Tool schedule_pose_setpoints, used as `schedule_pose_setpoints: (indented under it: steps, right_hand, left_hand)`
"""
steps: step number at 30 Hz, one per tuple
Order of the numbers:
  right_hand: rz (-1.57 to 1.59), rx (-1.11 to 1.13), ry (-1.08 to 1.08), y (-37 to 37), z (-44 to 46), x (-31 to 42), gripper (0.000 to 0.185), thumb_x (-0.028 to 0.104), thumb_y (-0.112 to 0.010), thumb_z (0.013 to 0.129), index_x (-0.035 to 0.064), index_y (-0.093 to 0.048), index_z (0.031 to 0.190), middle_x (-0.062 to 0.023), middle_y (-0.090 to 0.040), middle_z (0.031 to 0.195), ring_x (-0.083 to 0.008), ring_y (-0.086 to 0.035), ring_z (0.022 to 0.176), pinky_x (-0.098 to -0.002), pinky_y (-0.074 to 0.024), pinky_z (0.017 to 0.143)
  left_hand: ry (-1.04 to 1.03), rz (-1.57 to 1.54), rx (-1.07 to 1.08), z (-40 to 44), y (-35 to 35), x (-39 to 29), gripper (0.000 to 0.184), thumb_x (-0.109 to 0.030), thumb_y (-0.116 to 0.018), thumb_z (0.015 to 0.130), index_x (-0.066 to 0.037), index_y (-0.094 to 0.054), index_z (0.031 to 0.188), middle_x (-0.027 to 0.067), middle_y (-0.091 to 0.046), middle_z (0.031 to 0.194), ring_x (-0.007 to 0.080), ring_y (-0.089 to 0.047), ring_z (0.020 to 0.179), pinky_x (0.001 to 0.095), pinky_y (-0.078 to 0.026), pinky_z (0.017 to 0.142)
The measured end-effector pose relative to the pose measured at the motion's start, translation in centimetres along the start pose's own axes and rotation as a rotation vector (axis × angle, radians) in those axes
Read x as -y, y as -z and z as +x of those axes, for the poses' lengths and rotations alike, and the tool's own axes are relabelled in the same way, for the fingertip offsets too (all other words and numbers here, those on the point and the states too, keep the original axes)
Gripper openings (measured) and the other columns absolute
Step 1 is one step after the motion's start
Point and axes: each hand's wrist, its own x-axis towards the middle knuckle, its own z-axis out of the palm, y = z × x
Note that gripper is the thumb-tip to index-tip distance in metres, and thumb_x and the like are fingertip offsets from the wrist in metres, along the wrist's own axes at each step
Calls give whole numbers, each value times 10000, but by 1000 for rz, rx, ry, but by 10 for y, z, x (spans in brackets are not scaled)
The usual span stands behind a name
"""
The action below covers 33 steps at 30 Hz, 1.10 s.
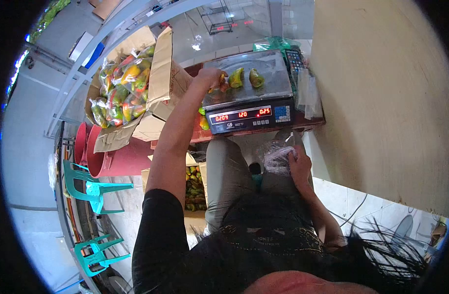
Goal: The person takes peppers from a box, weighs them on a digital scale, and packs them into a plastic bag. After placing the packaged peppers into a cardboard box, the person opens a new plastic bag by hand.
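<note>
My left hand (212, 79) reaches over the left side of the scale's metal plate (273, 89). Its fingers are closed around a reddish-green bell pepper (224, 85), which they partly hide. Two more bell peppers, a yellow-green one (236, 77) and a second one (256, 78), lie on the plate to the right. On the digital scale (241, 120), red digits read 0.209, 1.20 and 0.25. Above my right thigh, my right hand (299, 164) grips crumpled clear plastic bags (279, 158).
An open cardboard box (158, 100) of bagged peppers stands left of the scale. Below it, another box (197, 215) holds loose peppers. A calculator (294, 60) and clear plastic (308, 93) lie right of the scale. Red tubs (119, 159) and green chairs (99, 188) stand left; a wooden panel (381, 98) rises right.
</note>
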Motion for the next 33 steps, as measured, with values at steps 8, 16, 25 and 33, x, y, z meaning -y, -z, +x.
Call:
schedule_pose_setpoints:
  steps: [8,16,25,33]
  right_hand:
    - [-22,34,-22,0,1,-2,239,246,-597,874,114,-593,1073,-177,-652,830,-397,-634,793,-478,-478,711]
    - [-42,43,-4,-3,0,-7,244,235,-597,866,116,-586,1079,-201,-644,831,-400,-632,807,-487,-472,702]
    - [-37,-11,61,-7,-2,-12,222,261,-587,881,117,-595,1050,-193,-654,822,-377,-640,782,-484,-479,702]
    - [-117,0,78,1,-1,0,230,247,-587,881,114,-598,1068,-189,-654,823,-392,-634,788,-485,-477,693]
  left_hand:
    - [-55,-234,24,22,3,-17,501,-169,-741,698,-180,-625,1185,99,-691,1012,282,-656,935,393,-510,784]
    - [-2,-230,-214,24,-15,6,482,-219,-759,679,-83,-636,1125,151,-683,991,295,-666,897,407,-531,725]
    - [275,-780,17,0,-43,50,402,-381,-758,738,-49,-701,957,96,-672,857,214,-632,683,358,-528,536]
    - [256,-799,72,-35,-37,35,518,-456,-713,769,-29,-669,1060,122,-662,1011,298,-641,855,458,-567,633]
